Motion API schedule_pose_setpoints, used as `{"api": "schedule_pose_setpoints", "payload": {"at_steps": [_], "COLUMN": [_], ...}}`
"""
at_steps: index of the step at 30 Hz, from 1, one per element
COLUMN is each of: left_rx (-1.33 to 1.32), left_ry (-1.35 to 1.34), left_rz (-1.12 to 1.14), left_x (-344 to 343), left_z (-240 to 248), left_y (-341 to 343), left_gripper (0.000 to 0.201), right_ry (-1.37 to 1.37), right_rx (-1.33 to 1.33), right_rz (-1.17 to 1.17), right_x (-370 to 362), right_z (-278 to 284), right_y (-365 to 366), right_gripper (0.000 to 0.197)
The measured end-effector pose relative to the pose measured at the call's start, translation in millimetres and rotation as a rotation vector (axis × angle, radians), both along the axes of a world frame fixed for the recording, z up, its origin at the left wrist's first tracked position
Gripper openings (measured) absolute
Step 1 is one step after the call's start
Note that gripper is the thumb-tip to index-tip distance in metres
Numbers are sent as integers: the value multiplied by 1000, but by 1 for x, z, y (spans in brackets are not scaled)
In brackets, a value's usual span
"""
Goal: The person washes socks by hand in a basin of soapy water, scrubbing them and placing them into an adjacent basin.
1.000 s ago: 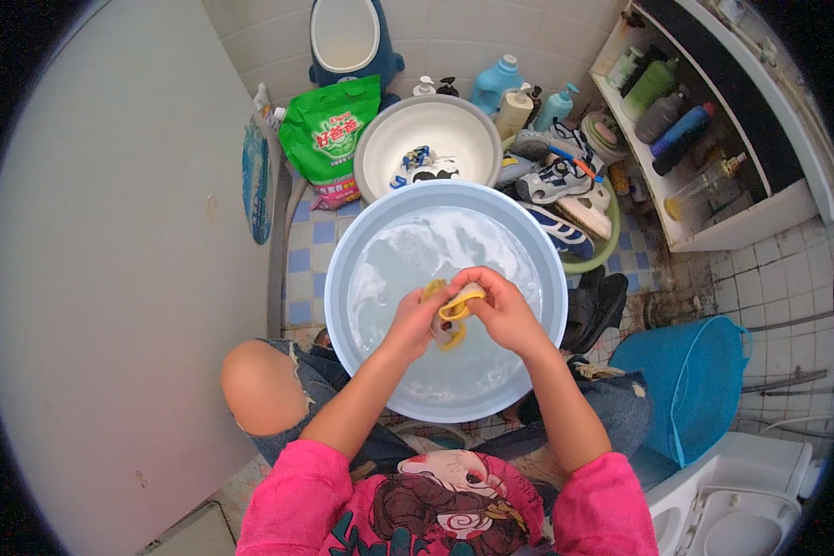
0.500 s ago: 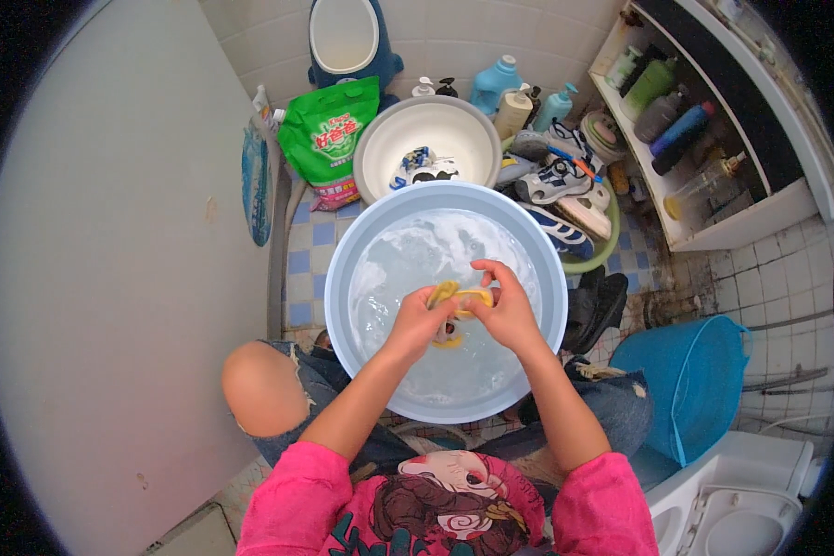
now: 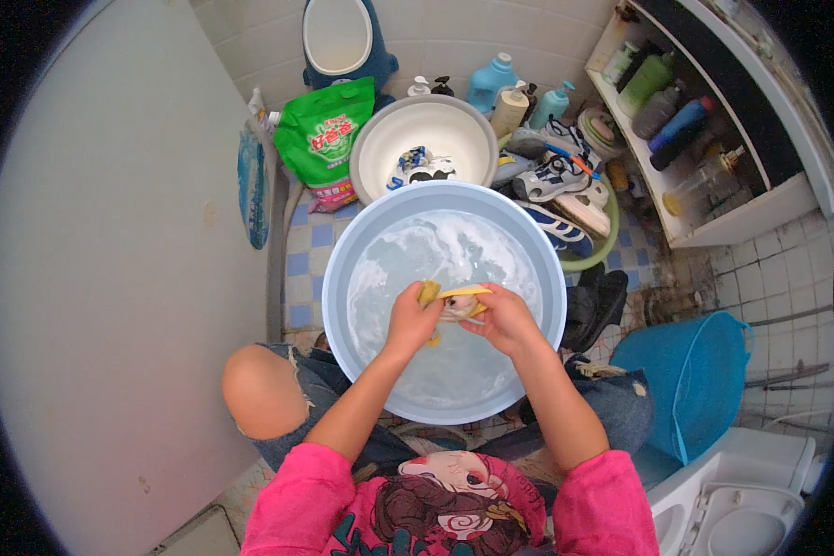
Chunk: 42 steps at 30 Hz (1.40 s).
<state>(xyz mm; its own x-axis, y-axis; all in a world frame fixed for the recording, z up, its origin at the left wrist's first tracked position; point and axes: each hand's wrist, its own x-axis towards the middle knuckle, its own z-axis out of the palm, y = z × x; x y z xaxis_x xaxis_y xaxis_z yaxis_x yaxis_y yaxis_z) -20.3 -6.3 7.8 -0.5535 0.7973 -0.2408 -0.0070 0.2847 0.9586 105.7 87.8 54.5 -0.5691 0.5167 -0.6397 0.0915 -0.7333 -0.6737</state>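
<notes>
A small wet sock [image 3: 461, 307], white with yellow parts and a dark spot, is stretched between both hands over a light-blue basin [image 3: 340, 357] of cloudy, sudsy water. My left hand [image 3: 410, 320] is closed on one side of it, where a bunched yellow bit shows at the fingertips. On the other side my right hand [image 3: 507, 320] grips its yellow edge between thumb and fingers. Another yellow piece shows just below the left fingers, near the water. The fingers hide part of the sock.
Behind the basin stand a white-and-grey basin [image 3: 375, 153] with small patterned cloth items, a green detergent bag [image 3: 315, 130], pump bottles and a green tub [image 3: 605, 248] of shoes. A blue bucket [image 3: 681, 380] stands right, a door panel [image 3: 130, 278] left.
The sock's yellow edge is now pulled straighter between my hands, showing more white fabric. My right hand has turned, its fingers lower and closer around the edge.
</notes>
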Motion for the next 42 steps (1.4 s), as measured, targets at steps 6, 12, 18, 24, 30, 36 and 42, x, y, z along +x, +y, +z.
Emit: {"api": "schedule_pose_setpoints", "payload": {"at_steps": [6,12,18,24,30,36,42], "left_rx": [-38,66,-83,-51,-186,-54,-119], "left_ry": [-411,-804,295,266,-359,-357,223], "left_rz": [94,122,-54,35,74,-80,-29], "left_x": [0,-2,10,2,-5,7,6], "left_z": [1,6,11,-16,10,24,-2], "left_y": [4,1,1,0,4,-1,-3], "left_gripper": [8,10,21,18,13,16,20], "right_ry": [-50,-362,-358,11,-180,-330,-160], "right_rx": [325,947,862,36,478,886,239], "right_rz": [121,231,187,-6,127,226,6], "right_x": [5,0,6,-6,0,2,-3], "right_z": [-10,-26,-56,-15,-23,-59,-39], "right_y": [3,5,5,-10,-8,0,-5], "right_gripper": [23,14,8,17,25,20,17]}}
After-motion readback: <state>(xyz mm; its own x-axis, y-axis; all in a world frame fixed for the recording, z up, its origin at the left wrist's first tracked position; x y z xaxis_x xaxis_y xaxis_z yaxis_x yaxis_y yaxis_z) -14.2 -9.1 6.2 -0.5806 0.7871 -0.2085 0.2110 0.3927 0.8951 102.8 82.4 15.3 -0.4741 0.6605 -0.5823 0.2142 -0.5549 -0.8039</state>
